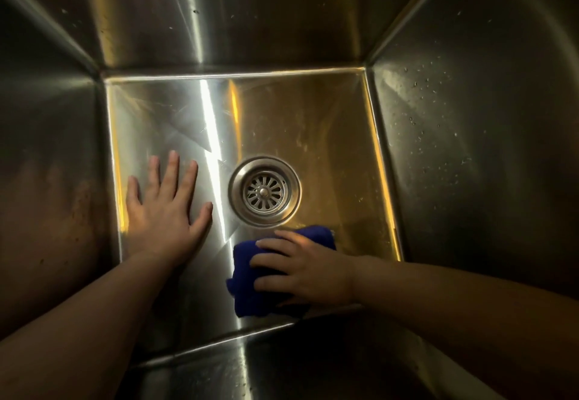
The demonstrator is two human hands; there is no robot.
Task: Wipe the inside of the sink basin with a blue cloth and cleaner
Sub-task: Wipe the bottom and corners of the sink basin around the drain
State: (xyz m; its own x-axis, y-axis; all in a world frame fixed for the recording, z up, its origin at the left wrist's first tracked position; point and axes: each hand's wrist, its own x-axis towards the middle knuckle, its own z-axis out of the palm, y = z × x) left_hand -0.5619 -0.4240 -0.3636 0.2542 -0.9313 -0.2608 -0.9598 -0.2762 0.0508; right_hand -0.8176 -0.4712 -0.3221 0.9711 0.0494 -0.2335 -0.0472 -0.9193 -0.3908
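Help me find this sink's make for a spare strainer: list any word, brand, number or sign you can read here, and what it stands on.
None: no text, brand or number can be read in this view.
Drain strainer: bare metal, no stamp visible.
Sink basin: only glare, streaks and droplets.
Blue cloth under the right hand: no tag shows.
Left hand: flat on the floor, covering no visible marking.

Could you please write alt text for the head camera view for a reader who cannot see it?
The right hand presses a folded blue cloth onto the floor of a steel sink basin, just in front of the round drain strainer. The left hand lies flat, fingers spread, left of the drain.
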